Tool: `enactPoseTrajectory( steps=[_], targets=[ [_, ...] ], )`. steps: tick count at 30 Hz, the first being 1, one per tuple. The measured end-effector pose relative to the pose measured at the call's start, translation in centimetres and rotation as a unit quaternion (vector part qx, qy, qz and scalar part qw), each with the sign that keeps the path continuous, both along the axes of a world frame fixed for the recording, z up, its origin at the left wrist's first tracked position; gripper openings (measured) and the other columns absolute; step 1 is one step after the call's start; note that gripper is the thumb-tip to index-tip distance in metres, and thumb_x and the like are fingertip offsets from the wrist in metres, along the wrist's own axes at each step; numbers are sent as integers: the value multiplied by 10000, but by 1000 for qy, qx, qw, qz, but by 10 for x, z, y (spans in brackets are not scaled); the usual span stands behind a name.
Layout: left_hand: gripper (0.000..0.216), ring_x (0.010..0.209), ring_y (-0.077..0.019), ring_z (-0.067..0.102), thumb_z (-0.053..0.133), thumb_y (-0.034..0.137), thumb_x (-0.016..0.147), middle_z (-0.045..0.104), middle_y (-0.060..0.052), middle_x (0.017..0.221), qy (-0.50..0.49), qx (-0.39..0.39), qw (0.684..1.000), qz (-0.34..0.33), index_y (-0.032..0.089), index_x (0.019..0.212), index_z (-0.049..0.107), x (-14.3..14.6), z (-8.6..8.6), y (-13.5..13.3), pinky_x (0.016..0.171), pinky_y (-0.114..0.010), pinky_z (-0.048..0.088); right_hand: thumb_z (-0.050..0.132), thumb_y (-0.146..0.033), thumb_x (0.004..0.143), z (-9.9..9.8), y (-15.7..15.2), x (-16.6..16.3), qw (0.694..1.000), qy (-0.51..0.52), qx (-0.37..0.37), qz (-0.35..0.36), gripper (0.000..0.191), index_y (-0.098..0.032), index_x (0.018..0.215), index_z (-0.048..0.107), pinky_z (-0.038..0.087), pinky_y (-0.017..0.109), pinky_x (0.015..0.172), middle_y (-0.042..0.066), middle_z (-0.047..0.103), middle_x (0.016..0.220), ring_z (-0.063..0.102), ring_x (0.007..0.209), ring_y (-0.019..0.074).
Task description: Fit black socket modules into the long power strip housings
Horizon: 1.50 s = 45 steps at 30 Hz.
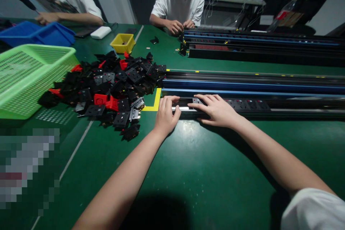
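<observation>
My left hand curls over the left end of the nearest long black rail, its thumb on the near side and its fingers on the far side. Further right along the same rail, my right hand lies with fingers spread over black socket modules set in a row in the channel. Part of that row is hidden under the right hand. Between the two hands a stretch of the channel shows a bright strip. Left of the rail lies a heap of loose black socket modules, some red modules among them.
A green basket stands left of the heap, with blue bins and a yellow box behind. More rails lie parallel beyond mine. Yellow tape marks a corner on the green table. Two people sit opposite.
</observation>
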<state>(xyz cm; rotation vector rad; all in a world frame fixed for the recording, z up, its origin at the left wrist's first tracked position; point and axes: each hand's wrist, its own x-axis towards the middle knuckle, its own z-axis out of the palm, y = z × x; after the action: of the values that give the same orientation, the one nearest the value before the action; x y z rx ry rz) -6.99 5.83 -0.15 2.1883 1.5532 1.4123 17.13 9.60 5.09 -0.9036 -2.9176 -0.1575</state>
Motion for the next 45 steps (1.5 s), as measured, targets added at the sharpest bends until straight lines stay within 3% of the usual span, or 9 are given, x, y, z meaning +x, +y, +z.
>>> enactPoseTrajectory(
  steps=[10,24,31,39,45],
  targets=[
    [224,999,-235,566,494,175,910,618,-99,1048,7,-13,1000,-2,159,1128,544,0,0,0,910,-390,467,521,-446,967,-1,1,-2,1000,-17,24,-9,454,-300,1396,498,395,450,964,145,457,1482,514,1225,327],
    [223,998,-244,576,495,192,904,627,-95,1039,18,-8,1000,-1,172,1121,546,-1,1,1,906,-395,466,540,-460,959,-3,0,-3,998,-24,45,-21,354,-211,1209,557,416,436,957,155,492,1453,533,1205,327],
    [218,1004,-241,576,501,202,908,642,-90,1050,68,33,997,10,176,1119,550,-20,0,11,912,-393,461,516,-482,964,-3,0,-3,997,-38,67,-20,327,-188,1096,572,420,418,927,155,498,1455,548,1174,321],
    [137,980,-240,572,492,183,904,646,-83,995,9,39,988,147,189,1020,565,-32,-2,18,908,-391,444,500,-465,949,-9,1,-2,993,-36,110,-3,329,-156,997,602,429,436,934,196,496,1459,554,1182,346],
    [149,967,-235,568,519,123,850,642,-70,961,-36,37,977,206,201,970,557,-35,-5,22,920,-385,431,516,-450,940,-13,0,-3,991,-34,131,-5,335,-136,1004,615,439,428,955,208,500,1455,555,1199,349]
  ],
)
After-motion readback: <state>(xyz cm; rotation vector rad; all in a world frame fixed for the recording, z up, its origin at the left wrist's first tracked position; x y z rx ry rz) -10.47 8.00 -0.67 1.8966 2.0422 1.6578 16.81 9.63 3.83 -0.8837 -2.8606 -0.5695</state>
